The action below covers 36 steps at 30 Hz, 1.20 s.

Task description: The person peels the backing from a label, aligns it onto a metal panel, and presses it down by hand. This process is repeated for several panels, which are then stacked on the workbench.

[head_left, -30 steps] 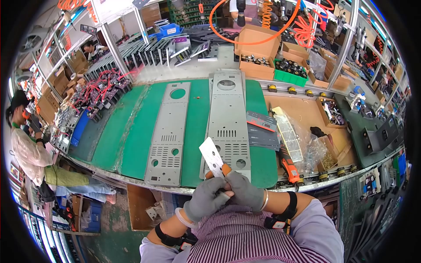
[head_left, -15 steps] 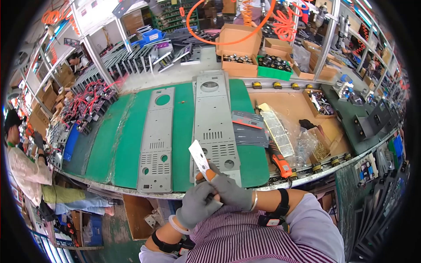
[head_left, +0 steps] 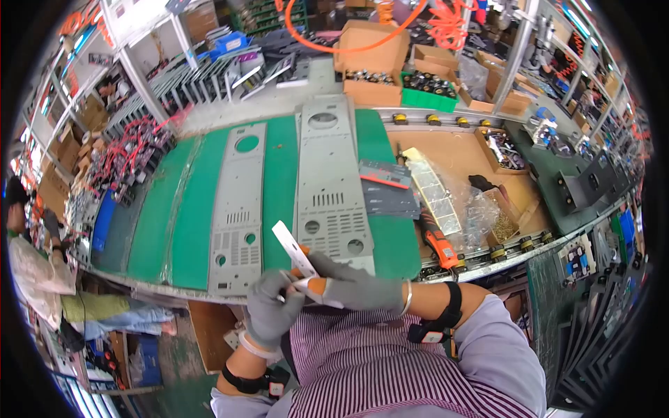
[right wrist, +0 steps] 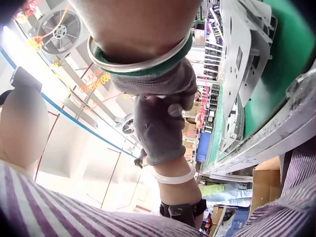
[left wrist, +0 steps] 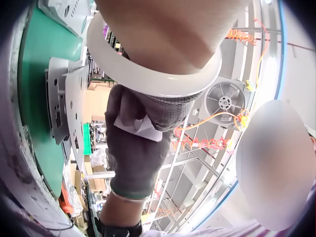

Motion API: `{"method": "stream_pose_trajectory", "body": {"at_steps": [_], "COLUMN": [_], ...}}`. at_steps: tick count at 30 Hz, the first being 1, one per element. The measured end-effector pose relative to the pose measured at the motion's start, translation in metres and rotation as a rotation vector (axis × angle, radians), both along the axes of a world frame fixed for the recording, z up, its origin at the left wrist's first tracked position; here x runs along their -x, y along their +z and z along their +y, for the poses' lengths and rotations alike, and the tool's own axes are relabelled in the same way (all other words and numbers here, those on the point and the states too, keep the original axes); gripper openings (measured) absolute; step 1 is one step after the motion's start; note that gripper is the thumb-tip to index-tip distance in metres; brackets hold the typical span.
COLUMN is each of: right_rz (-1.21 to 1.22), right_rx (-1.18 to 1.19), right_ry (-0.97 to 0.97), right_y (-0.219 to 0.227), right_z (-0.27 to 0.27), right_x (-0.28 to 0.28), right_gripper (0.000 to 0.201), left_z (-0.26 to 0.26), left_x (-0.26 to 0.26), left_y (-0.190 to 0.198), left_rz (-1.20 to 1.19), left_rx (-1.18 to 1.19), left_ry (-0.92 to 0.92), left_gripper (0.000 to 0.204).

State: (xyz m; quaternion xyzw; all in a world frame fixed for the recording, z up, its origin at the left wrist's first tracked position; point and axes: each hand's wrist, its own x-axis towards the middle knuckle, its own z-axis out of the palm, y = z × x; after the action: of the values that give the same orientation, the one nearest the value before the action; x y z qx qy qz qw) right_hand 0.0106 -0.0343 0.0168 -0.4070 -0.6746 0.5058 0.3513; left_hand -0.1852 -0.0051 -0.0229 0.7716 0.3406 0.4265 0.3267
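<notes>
Both hands wear grey gloves with some bare fingertips and meet at the table's front edge. The right hand (head_left: 348, 284) has its fingers curled round a narrow white plate (head_left: 291, 249), which slants up and to the left. Against the plate's lower end, the left hand (head_left: 270, 305) pinches with thumb and fingers. In the left wrist view a white corner of the plate (left wrist: 140, 129) shows between the gloves. Beyond the hands lie a stack of grey perforated panels (head_left: 327, 167) and, to its left, a single grey panel (head_left: 239, 181).
Dark and red-marked strips (head_left: 385, 174) lie right of the stack, near an orange-handled tool (head_left: 439, 245) and a plastic bag (head_left: 482, 216). A green bin (head_left: 430, 90) and cardboard boxes stand at the back. Wired parts (head_left: 132, 153) are piled at the left; another person stands there.
The head view has shifted. Both hands have moved left; the white plate went with them and tilts further left. The left hand has drawn slightly away from the right and turned.
</notes>
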Motion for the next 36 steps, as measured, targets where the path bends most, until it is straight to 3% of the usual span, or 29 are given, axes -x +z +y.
{"method": "stream_pose_trajectory", "body": {"at_steps": [3,5,8,9,11,13,15,17,18,22,26,28,30,31,33,35,36], "right_rz": [0.54,0.693,0.54,0.603,0.662,0.627,0.577,0.564,0.537,0.395,0.345,-0.066,-0.525,-0.63,-0.854,-0.857,-0.854], "right_rx": [0.473,0.706,0.671,0.801,0.848,0.864,0.674,0.633,0.618,0.513,0.434,0.136,-0.131,-0.289,-0.581,-0.617,-0.579], "right_ry": [0.123,0.168,0.229,0.214,0.218,0.245,0.039,-0.037,-0.036,-0.15,-0.194,-0.179,-0.143,-0.109,-0.028,0.019,0.046], "right_y": [-0.017,-0.026,-0.034,-0.032,-0.04,-0.04,-0.031,-0.028,-0.033,-0.035,-0.027,-0.03,-0.016,-0.016,-0.021,-0.025,-0.025], "right_z": [0.002,0.005,0.007,0.006,0.004,0.004,-0.006,-0.013,-0.014,-0.022,-0.029,-0.032,-0.032,-0.031,-0.034,-0.04,-0.043], "right_x": [0.004,0.003,-0.001,-0.003,-0.009,-0.024,-0.03,-0.038,-0.044,-0.053,-0.05,-0.053,-0.049,-0.044,-0.039,-0.031,-0.028], "right_gripper": [0.069,0.065,0.053,0.05,0.051,0.06,0.066,0.072,0.074,0.08,0.074,0.071,0.07,0.071,0.073,0.076,0.075], "left_z": [0.01,0.015,0.018,0.019,0.02,-0.004,-0.031,-0.059,-0.068,-0.079,-0.06,-0.048,-0.032,-0.022,-0.017,-0.022,-0.026], "left_x": [0.02,0.04,0.083,0.105,0.166,0.208,0.269,0.28,0.293,0.297,0.283,0.262,0.238,0.223,0.179,0.113,0.089], "left_y": [-0.007,-0.017,-0.033,-0.047,-0.087,-0.098,-0.156,-0.174,-0.196,-0.234,-0.254,-0.244,-0.223,-0.21,-0.17,-0.096,-0.077], "left_rz": [0.093,0.064,0.255,0.304,0.356,0.579,0.752,0.907,0.969,0.985,1.037,1.108,0.948,0.871,0.215,-0.072,-0.168], "left_rx": [-0.143,-0.055,-0.184,-0.182,-0.046,0.217,0.375,0.609,0.782,0.914,0.777,0.595,0.561,0.54,0.9,1.05,1.102], "left_ry": [0.198,0.282,0.571,0.669,0.807,1.033,1.136,1.162,1.125,1.121,1.083,1.07,0.892,0.788,0.357,0.029,-0.056], "left_gripper": [0.013,0.013,0.01,0.01,0.011,0.016,0.017,0.022,0.025,0.023,0.022,0.021,0.018,0.017,0.014,0.021,0.019]}}
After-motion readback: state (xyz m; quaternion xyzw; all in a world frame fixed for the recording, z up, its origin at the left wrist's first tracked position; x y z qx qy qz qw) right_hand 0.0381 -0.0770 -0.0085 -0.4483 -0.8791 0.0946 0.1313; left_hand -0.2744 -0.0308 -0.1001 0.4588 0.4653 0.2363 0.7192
